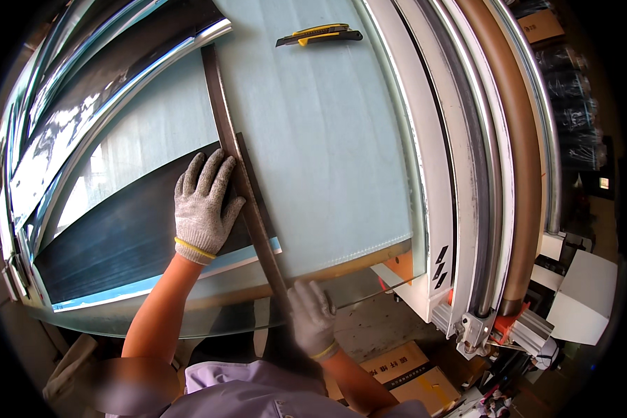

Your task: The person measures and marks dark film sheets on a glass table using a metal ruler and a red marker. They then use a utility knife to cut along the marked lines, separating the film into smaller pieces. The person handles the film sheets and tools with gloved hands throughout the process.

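Observation:
My left hand [203, 202], in a grey knit glove with a yellow cuff band, lies flat with fingers stretched out. It rests on a dark sheet [118, 230] with a blue-and-white edge strip, its fingers against a long brown straightedge [247, 191]. The straightedge runs from the far side to the near table edge and crosses the sheet's right part. At its near end is my right hand [312, 317], in a matching glove and smeared by motion; its fingers cannot be read. A yellow-and-black utility knife [331, 37] lies far off on the table.
More glossy dark sheets [97, 97] with white edges lie at the left. The pale table mat [327, 153] ends in a rounded glass edge near me. A long machine frame with a brown roller [519, 153] stands at right. Cardboard boxes [397, 369] sit below.

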The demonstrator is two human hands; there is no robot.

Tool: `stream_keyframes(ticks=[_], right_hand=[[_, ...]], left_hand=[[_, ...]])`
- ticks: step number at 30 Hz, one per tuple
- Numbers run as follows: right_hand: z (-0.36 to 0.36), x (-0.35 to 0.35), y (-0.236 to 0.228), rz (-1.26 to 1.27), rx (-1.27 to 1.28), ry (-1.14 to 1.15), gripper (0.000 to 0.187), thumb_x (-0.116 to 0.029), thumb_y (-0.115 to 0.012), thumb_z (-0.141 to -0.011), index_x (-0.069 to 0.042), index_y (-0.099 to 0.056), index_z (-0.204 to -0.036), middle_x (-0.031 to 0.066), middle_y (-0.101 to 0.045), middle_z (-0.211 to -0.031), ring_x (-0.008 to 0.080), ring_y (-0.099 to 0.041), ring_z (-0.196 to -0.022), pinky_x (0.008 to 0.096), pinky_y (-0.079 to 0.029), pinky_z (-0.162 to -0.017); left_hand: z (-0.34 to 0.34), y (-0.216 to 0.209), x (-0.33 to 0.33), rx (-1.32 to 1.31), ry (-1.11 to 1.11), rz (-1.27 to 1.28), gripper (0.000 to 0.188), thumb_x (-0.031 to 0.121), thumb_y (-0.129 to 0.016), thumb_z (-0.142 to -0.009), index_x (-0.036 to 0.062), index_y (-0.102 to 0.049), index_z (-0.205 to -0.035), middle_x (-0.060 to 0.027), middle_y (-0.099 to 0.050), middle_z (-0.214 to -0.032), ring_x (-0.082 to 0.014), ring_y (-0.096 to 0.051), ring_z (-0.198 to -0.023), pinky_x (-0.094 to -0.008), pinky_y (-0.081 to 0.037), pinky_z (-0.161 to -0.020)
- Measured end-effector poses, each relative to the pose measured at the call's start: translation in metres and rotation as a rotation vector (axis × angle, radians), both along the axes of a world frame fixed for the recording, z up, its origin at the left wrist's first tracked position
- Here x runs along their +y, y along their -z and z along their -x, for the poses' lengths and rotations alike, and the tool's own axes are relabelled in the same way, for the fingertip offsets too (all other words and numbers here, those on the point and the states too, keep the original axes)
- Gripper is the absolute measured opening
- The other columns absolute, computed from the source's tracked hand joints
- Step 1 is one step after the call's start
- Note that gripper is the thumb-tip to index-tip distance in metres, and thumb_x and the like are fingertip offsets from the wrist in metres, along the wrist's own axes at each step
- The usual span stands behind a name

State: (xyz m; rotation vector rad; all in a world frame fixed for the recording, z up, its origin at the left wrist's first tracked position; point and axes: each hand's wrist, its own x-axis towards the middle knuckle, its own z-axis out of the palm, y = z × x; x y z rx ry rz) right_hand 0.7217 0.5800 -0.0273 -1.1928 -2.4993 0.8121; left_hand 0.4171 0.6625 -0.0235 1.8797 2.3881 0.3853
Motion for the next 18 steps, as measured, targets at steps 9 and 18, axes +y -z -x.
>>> stream_keyframes(ticks=[9, 18], right_hand=[[0.005, -0.003, 0.006, -0.063, 0.032, 0.038, 0.045, -0.008, -0.067, -0.086, -0.006, -0.074, -0.131, 0.0127, -0.065, -0.143, 0.0387, -0.059, -0.131, 0.0542, -0.042, -0.111], [0.007, -0.001, 0.008, -0.082, 0.086, 0.067, 0.042, -0.007, -0.070, -0.085, -0.007, -0.077, -0.126, 0.0116, -0.067, -0.138, 0.0375, -0.061, -0.126, 0.0523, -0.045, -0.106]], left_hand=[[-0.001, 0.000, 0.001, 0.033, -0.002, 0.007, 0.069, 0.029, -0.074, -0.090, 0.0143, -0.054, -0.154, -0.0129, -0.050, -0.159, -0.0416, -0.042, -0.148, -0.0559, -0.033, -0.122], [0.000, 0.001, 0.001, 0.030, -0.001, 0.039, 0.073, 0.023, -0.072, -0.087, 0.0106, -0.051, -0.155, -0.0150, -0.047, -0.162, -0.0425, -0.039, -0.150, -0.0556, -0.030, -0.125]])
